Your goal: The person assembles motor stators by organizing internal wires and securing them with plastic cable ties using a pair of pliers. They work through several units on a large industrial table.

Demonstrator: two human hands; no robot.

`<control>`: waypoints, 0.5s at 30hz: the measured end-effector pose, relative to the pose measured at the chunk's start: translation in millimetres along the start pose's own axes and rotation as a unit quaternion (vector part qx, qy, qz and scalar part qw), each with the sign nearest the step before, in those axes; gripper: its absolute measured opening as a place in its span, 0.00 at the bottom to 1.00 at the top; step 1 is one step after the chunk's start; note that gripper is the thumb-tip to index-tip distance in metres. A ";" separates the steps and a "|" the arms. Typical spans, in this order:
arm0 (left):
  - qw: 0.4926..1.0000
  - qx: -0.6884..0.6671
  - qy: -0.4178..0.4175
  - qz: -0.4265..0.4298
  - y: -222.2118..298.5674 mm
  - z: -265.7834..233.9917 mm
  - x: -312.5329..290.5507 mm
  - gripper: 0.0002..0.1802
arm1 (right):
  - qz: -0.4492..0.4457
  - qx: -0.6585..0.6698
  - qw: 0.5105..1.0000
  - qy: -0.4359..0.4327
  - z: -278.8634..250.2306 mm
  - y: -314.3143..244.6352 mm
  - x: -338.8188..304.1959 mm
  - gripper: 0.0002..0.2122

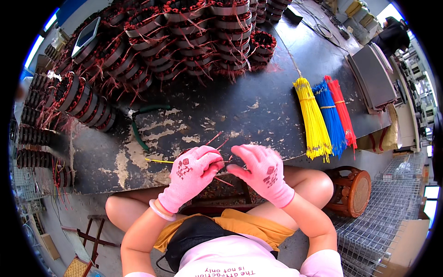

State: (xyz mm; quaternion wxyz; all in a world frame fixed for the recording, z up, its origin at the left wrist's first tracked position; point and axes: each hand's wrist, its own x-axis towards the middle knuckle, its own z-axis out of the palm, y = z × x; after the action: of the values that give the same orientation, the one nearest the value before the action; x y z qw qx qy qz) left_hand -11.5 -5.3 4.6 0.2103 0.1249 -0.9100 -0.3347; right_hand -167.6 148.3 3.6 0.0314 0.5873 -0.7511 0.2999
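Both my hands wear pink gloves and meet over the table's near edge. My left hand (pixel 194 167) is curled closed, and a yellow wire (pixel 159 160) sticks out from it to the left. Thin dark-red wires (pixel 214 138) poke out beyond its fingers, and another shows below; whatever they join to is mostly covered by the hand. Close by on the right, my right hand (pixel 262 171) has its thumb and fingers apart near a wire end, with a visible gap between them. Green-handled pliers (pixel 136 135) lie on the table up and left of my left hand.
Stacked motor stators (pixel 189 39) with red windings crowd the far and left side of the worn black table (pixel 258 115). Yellow (pixel 314 117), blue (pixel 330 115) and red (pixel 340 108) wire bundles lie at right. A wooden drum-shaped stool (pixel 353 191) stands beside my right knee.
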 end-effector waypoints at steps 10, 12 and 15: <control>1.000 0.006 -0.004 0.007 -1.0 -0.7 -0.1 0.08 | 0.403 0.540 0.699 -0.240 -6.7 -0.8 6.3 0.09; 1.000 0.003 -0.004 0.005 -0.2 -1.0 0.7 0.08 | 0.213 0.326 0.903 -0.183 -8.4 5.3 2.0 0.07; 1.000 0.000 -0.004 0.002 0.5 -0.1 1.7 0.08 | -0.002 0.056 0.990 -0.127 -6.9 8.4 6.0 0.15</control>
State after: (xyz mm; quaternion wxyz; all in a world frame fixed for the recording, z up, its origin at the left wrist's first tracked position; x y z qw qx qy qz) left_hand -13.0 -5.6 5.5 0.2077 0.1218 -0.9112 -0.3343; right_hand -179.1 147.6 8.1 -0.0963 0.6233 -0.7295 0.2647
